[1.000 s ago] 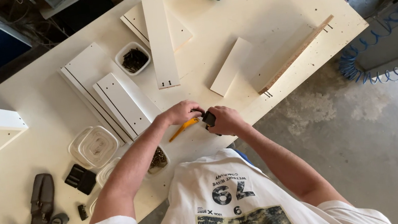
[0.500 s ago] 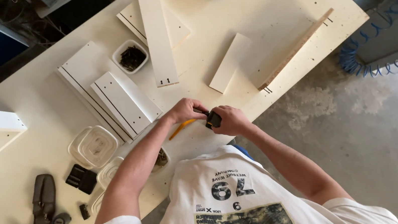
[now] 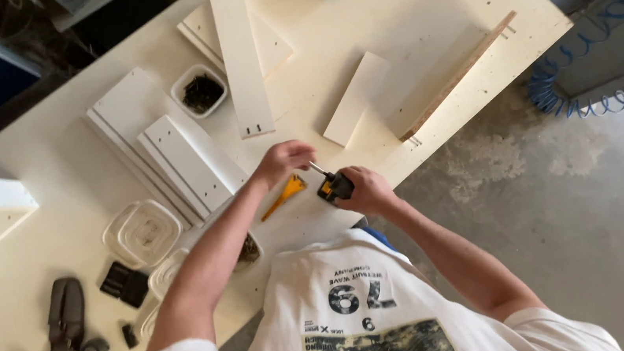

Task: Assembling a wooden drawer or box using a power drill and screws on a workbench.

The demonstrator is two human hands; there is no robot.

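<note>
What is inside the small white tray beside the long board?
The tray holds a pile of small dark pieces, probably screws; they are too small to tell for sure. The tray's floor under them is mostly covered. The long board lies beside it.

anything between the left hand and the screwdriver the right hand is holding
Nothing visible. The left hand is at the metal tip of the screwdriver, whose black and yellow handle sits in the right hand. The yellow tool lies below them, on the table.

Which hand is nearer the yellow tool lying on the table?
Left. The left hand hovers just above the yellow tool, almost over it. The right hand is off to its side, gripping a black-and-yellow screwdriver.
</note>
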